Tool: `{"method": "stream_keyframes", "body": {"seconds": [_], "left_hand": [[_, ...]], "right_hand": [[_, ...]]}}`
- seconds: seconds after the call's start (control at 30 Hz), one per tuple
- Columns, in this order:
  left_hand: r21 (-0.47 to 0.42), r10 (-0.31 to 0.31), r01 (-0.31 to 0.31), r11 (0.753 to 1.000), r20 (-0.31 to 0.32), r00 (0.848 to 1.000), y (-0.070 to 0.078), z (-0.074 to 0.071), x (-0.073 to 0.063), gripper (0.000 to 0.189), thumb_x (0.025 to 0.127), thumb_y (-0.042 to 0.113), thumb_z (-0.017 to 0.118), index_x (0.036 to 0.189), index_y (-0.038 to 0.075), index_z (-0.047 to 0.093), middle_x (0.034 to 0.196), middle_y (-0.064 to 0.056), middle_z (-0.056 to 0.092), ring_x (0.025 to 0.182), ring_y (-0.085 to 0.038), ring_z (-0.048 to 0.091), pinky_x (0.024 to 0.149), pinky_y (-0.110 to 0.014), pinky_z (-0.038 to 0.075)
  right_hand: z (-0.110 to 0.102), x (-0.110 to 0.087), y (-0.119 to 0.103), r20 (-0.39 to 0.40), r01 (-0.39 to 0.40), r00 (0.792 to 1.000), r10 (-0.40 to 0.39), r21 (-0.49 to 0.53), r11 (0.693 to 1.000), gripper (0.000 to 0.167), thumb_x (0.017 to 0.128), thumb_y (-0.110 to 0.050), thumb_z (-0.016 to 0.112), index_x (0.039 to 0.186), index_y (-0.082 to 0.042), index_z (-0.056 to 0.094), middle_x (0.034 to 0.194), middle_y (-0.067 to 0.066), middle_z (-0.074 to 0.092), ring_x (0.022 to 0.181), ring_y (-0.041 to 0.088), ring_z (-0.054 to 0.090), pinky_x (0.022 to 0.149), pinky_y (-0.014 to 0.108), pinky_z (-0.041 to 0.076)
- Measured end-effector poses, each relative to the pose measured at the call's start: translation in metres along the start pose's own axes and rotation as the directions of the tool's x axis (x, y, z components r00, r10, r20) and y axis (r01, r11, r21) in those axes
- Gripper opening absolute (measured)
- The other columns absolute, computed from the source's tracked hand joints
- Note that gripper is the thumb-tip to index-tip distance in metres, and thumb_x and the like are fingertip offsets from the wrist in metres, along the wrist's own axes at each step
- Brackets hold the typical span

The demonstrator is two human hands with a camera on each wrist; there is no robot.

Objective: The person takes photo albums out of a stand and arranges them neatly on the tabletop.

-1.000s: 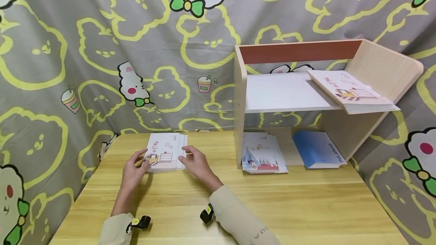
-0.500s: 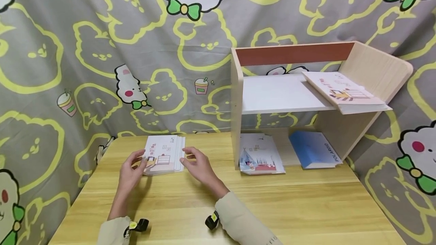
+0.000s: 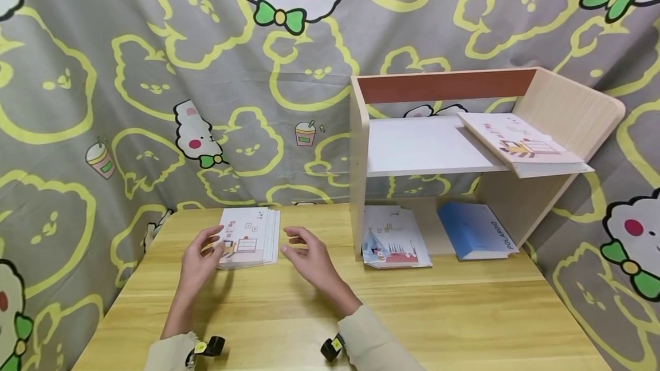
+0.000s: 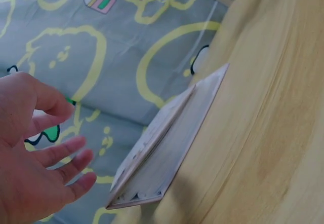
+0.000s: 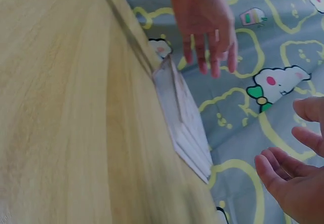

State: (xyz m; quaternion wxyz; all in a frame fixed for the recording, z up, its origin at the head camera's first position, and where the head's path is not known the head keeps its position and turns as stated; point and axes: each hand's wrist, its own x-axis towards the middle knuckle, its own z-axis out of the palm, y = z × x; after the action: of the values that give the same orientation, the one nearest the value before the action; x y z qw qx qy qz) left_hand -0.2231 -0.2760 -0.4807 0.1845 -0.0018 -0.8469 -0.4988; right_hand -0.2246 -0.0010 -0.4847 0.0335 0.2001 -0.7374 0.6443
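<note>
A white book with a printed room scene on its cover lies near the table's back left, its layers stepped out along the right side. My left hand hovers by its left edge with loosely bent fingers; the left wrist view shows this hand holding nothing, apart from the book. On the other side, my right hand is relaxed, a small gap between its fingertips and the layers. In the right wrist view, the stepped edges of the book face the right hand.
A wooden shelf unit stands at the right. Its lower level has a white illustrated book and a blue POLAROID book. Another illustrated book overhangs the upper board's front. A patterned curtain hangs behind the table.
My right hand has let go of the book's right side and drawn back to the right. The left hand stays by the left edge. The view has shifted slightly.
</note>
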Motion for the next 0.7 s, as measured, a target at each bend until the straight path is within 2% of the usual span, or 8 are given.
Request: {"method": "stream_keyframes", "body": {"seconds": [0.1,0.2,0.4,0.53,0.7], "left_hand": [[-0.03,0.053,-0.052,0.998,0.002,0.999,-0.001,0.002,-0.001,0.038,0.095,-0.006,0.064,0.133,-0.003,0.062,0.132,-0.022,0.061,0.109,-0.005,0.058,0.088,-0.011,0.046],[-0.076,0.092,-0.091,0.993,0.007,0.996,0.0,0.005,-0.002,0.039,0.094,-0.008,0.063,0.133,-0.005,0.061,0.132,-0.024,0.06,0.107,-0.002,0.059,0.088,-0.01,0.047],[-0.15,0.12,-0.115,0.982,0.024,0.992,0.007,0.009,-0.003,0.039,0.096,-0.009,0.061,0.134,-0.003,0.061,0.134,-0.022,0.06,0.11,-0.005,0.06,0.093,-0.014,0.049],[-0.17,0.11,-0.104,0.98,0.031,0.993,0.013,0.011,-0.005,0.039,0.095,-0.009,0.06,0.133,-0.002,0.061,0.134,-0.017,0.06,0.112,-0.006,0.059,0.095,-0.015,0.049],[-0.19,0.127,-0.119,0.975,0.034,0.991,0.019,0.013,-0.005,0.037,0.096,-0.009,0.06,0.133,-0.004,0.061,0.132,-0.015,0.061,0.115,-0.019,0.061,0.095,-0.014,0.048]], "right_hand": [[-0.006,-0.005,-0.003,-0.008,0.011,1.0,-0.011,0.007,1.0,0.038,0.1,-0.023,0.068,0.138,-0.017,0.061,0.136,0.0,0.062,0.121,0.029,0.059,0.097,0.033,0.054],[-0.012,-0.009,-0.006,-0.011,0.009,1.0,-0.009,0.012,1.0,0.039,0.1,-0.023,0.069,0.139,-0.019,0.06,0.137,-0.002,0.061,0.122,0.026,0.058,0.098,0.033,0.054],[-0.022,-0.01,-0.016,-0.022,0.047,0.999,-0.046,0.031,0.998,0.04,0.1,-0.022,0.069,0.139,-0.018,0.06,0.137,-0.002,0.06,0.123,0.023,0.058,0.099,0.034,0.053],[-0.028,-0.011,-0.022,-0.034,0.065,0.997,-0.063,0.041,0.997,0.04,0.1,-0.018,0.069,0.139,-0.017,0.06,0.138,0.0,0.06,0.124,0.022,0.057,0.1,0.035,0.053],[-0.035,-0.011,-0.03,-0.069,0.082,0.995,-0.078,0.053,0.995,0.041,0.099,-0.009,0.069,0.139,-0.01,0.059,0.137,0.008,0.06,0.124,0.027,0.057,0.101,0.042,0.052]]}}
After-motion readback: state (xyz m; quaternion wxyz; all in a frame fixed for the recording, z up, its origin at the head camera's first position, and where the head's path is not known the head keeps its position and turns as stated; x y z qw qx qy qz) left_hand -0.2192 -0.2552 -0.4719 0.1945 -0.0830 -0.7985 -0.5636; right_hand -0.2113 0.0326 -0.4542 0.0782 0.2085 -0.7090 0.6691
